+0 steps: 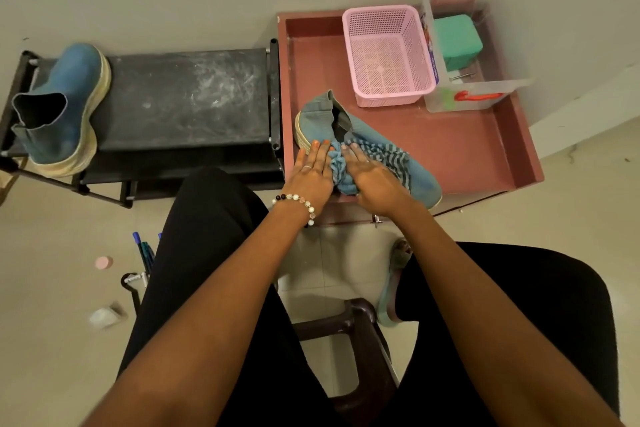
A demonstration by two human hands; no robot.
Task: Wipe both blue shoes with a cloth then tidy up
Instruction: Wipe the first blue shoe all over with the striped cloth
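Head view: you're seated, mid-wipe on one blue shoe (367,146), which lies on its side near the front edge of the reddish-brown tray table (485,156), heel toward the shoe rack. Your right hand (375,177) presses the striped cloth (384,158) flat against the upper, fingers extended, not curled round it; the cloth bunches between your hands. Your left hand (311,172) lies flat by the heel, fingers straight, steadying the shoe rather than gripping. The other blue shoe (65,107) stands on the dusty black shoe rack (187,97), well apart at the left; whether it's been wiped I cannot tell. The pink basket (388,52) sits empty farther back on the tray. Next move, likely: draw the cloth toward the toe, turn the shoe for the far side, keeping the left hand braced so it doesn't slide off the front edge.
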